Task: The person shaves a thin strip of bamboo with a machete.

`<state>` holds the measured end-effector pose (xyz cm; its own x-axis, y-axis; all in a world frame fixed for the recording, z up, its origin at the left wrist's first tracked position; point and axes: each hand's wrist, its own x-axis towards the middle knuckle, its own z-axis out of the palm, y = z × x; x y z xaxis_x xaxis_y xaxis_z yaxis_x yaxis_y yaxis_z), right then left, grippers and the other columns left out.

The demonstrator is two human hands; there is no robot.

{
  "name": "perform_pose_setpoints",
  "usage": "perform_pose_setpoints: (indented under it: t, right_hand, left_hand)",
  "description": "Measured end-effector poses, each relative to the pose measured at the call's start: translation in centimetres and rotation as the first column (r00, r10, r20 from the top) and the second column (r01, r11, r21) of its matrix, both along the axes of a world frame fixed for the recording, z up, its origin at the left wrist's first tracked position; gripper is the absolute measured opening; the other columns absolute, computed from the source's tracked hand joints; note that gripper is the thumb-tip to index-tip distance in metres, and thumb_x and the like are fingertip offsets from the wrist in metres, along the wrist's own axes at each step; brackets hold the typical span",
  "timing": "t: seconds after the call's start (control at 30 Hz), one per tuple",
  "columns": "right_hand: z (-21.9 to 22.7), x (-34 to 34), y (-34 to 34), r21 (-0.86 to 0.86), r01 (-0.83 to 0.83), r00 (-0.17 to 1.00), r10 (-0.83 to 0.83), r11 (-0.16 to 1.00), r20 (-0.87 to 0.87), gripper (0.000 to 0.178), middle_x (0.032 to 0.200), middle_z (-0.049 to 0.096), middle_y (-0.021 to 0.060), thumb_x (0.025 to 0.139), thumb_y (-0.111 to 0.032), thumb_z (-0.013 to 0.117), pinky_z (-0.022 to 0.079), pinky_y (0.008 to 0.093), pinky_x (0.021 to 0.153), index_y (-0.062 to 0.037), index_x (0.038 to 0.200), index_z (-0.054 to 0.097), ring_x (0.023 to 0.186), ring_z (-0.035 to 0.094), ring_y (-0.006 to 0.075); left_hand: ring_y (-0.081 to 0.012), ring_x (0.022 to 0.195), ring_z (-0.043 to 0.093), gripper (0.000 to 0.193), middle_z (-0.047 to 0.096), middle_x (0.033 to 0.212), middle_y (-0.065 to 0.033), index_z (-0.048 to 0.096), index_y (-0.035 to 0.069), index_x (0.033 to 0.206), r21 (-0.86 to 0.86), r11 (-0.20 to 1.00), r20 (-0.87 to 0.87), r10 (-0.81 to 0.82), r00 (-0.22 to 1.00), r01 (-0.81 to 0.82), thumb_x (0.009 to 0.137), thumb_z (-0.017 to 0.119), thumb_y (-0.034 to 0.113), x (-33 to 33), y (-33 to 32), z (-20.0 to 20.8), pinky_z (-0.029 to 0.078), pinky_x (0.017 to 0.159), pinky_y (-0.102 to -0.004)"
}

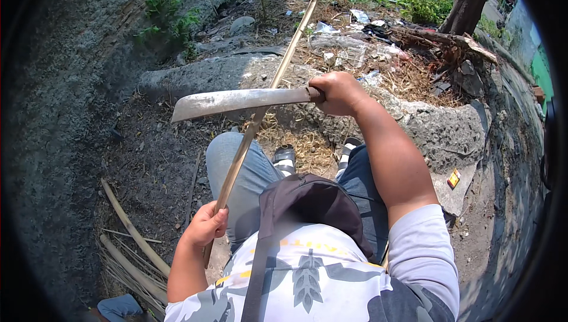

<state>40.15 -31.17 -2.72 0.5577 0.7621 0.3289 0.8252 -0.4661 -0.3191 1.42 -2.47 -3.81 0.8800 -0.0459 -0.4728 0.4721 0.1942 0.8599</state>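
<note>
My right hand (342,93) is wrapped round the dark handle of a machete (236,102). Its broad, worn steel blade points left and lies across a long bamboo strip (290,53); whether the edge bites into it I cannot tell. Low on the left, my left hand (206,224) grips that strip near its lower end. From there the strip slants up past my left knee, its far end above the rubble. My knees are bent, and a dark bag (313,201) rests on my lap with its strap across my chest.
Bamboo pieces and thin strips (139,239) lie on the ground at the left, near another person's jeans-clad leg (119,308). Ahead runs a rough concrete slab (438,130), with dry shavings (307,149) by my feet. Litter, a tree trunk (470,0) and a wall (65,115) surround the spot.
</note>
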Motion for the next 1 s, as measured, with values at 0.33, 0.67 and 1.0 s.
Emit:
perform_pose_setpoints:
  t: [0.33,0.67,1.0]
  right_hand:
    - [-5.1,7.5,-5.7,0.258,0.529,0.686,-0.228,0.808,-0.691,0.021,0.077,0.067,0.0050,0.079,-0.016,0.073,0.049,0.0352,0.065,-0.0043,0.097,0.071,0.069,0.061,0.0159]
    - [-4.8,6.3,-4.7,0.349,0.547,0.733,-0.234,0.761,-0.639,0.026,0.084,0.073,0.0038,0.080,-0.020,0.079,0.052,0.0353,0.074,-0.0046,0.099,0.072,0.078,0.065,0.0143]
    - [-2.0,3.0,-3.5,0.203,0.260,0.930,-0.188,0.944,-0.317,0.021,0.076,0.065,0.0086,0.083,-0.016,0.079,0.050,0.0375,0.067,-0.0042,0.089,0.062,0.070,0.063,0.0215]
  left_hand:
    - [-0.0064,0.050,0.029,0.046,0.037,0.064,0.0062,0.058,0.011,0.092,-0.038,0.999,-0.169,0.011,0.986,-0.018,0.107,0.051,0.054,-2.7,1.6,-0.1,0.025,0.045,-0.0258]
    - [-0.0054,0.054,0.040,0.041,0.046,0.065,0.0053,0.063,0.007,0.100,0.253,0.963,0.033,0.083,0.996,-0.089,0.110,0.051,0.046,-0.3,1.3,0.3,0.033,0.048,-0.0232]
    - [-0.0058,0.058,0.048,0.034,0.052,0.067,0.0034,0.061,0.003,0.104,0.472,0.852,0.224,0.130,0.966,-0.224,0.112,0.050,0.034,0.7,0.1,-1.6,0.039,0.054,-0.0244]
